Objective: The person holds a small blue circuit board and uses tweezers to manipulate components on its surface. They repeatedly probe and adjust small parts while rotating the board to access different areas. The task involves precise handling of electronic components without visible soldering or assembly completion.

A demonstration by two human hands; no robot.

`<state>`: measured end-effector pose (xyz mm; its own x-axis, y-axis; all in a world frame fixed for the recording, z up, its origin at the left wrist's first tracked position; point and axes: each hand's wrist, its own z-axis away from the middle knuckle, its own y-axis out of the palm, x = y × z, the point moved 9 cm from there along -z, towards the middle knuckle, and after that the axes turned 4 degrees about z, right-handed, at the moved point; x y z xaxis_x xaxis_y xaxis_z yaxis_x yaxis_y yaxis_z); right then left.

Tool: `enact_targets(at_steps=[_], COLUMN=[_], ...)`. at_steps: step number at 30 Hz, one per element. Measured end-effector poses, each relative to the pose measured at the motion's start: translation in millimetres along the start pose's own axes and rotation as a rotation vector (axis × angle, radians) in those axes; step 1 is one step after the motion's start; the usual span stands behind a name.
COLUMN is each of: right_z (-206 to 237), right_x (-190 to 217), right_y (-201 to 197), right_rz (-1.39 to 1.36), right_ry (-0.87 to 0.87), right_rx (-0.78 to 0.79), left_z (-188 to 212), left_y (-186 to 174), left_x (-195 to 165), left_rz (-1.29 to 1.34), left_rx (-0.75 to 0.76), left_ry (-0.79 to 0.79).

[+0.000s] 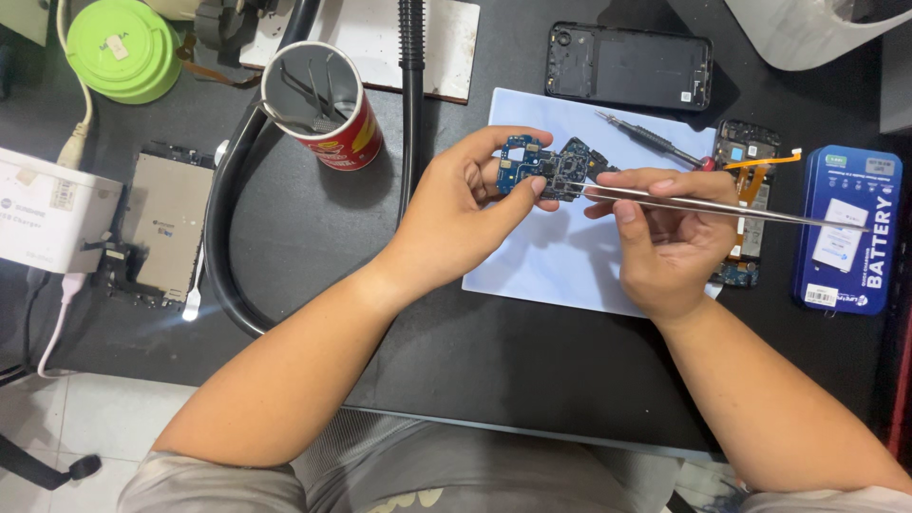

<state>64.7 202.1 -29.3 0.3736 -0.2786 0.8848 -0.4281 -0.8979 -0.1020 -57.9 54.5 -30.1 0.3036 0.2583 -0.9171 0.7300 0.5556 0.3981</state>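
Note:
My left hand point(465, 214) pinches a small blue circuit board point(546, 167) between thumb and fingers, held just above a pale blue mat point(570, 261). Metal tweezers point(722, 206) sit in my right hand point(670, 242), with their tip touching the right part of the board and their long end pointing right. Both hands hover over the mat at the middle of the black table.
A black phone back shell point(629, 65) and a screwdriver point(651, 138) lie behind the mat. An opened phone body point(750, 218) and a blue battery box point(848, 228) lie right. A red tool cup point(323, 103), black hose point(223, 218), green tub point(123, 47), screen frame point(166, 223) and white charger box point(52, 214) sit left.

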Motion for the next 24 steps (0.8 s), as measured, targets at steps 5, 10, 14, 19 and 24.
enact_targets(at_steps=[5,10,14,19,24], right_z=[1.7,2.1,1.8,0.7,-0.2], right_x=[-0.3,1.7,3.3,5.4,5.7], right_y=[-1.6,-4.8,-4.1,-2.4,-1.1], right_rz=[0.010,0.003,0.013,0.032,0.013], right_ry=[0.006,-0.006,-0.025,-0.033,-0.026], right_rx=[-0.010,-0.012,-0.003,0.006,0.005], left_z=[-0.4,-0.3,0.6,0.2,0.5], left_y=[-2.2,-2.7,-3.8,-4.2,-3.5], left_x=[2.4,0.3,2.1,2.2,0.1], left_rz=[-0.002,-0.004,0.011,0.012,0.004], left_rx=[-0.001,0.008,-0.008,-0.013,-0.013], left_ry=[-0.042,-0.015,-0.009,0.000,0.023])
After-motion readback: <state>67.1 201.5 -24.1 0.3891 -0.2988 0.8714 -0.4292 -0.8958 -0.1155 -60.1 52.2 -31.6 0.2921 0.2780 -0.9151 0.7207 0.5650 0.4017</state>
